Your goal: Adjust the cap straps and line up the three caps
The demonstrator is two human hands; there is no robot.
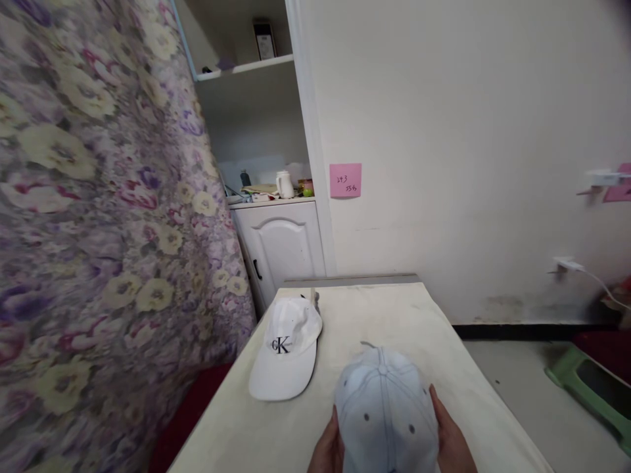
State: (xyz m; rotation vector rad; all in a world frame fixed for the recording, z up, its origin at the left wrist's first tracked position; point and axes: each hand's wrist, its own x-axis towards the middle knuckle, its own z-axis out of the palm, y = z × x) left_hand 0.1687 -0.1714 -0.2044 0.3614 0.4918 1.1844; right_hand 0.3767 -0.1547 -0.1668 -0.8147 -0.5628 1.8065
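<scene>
A pale blue cap (383, 407) rests crown-up at the near middle of a cream-covered table (394, 315). My left hand (328, 450) grips its left side and my right hand (451, 440) grips its right side. Both hands are cut off by the bottom edge of the view. A white cap with a dark "CK" logo (288, 351) lies to the left of the blue one, its brim toward me, apart from my hands.
A floral curtain (98, 217) hangs along the left. Behind the table stands a white cupboard (280, 243) with a mug and small items on top. A pink note (346, 180) is stuck on the wall. A green stool (591, 387) sits at the right.
</scene>
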